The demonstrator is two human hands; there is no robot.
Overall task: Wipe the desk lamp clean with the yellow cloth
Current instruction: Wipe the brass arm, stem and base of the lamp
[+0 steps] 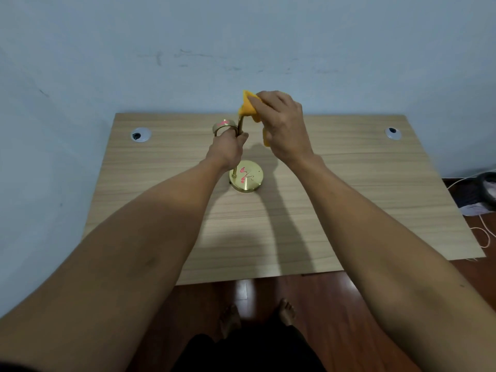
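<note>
A brass desk lamp stands at the middle of the wooden desk (349,210). Its round base (248,179) carries pink marks. Its thin stem rises to a curved top, and the round lamp head (224,126), also marked pink, hangs to the left. My left hand (228,150) is closed around the stem just below the head. My right hand (281,124) grips the yellow cloth (248,108) and presses it over the curved top of the stem. One end of the cloth hangs down under that hand.
Two round cable grommets sit in the desk's far corners, one at the left (140,135) and one at the right (392,133). A blue wall rises right behind the desk. Cables and dark things (483,189) lie on the floor at the right.
</note>
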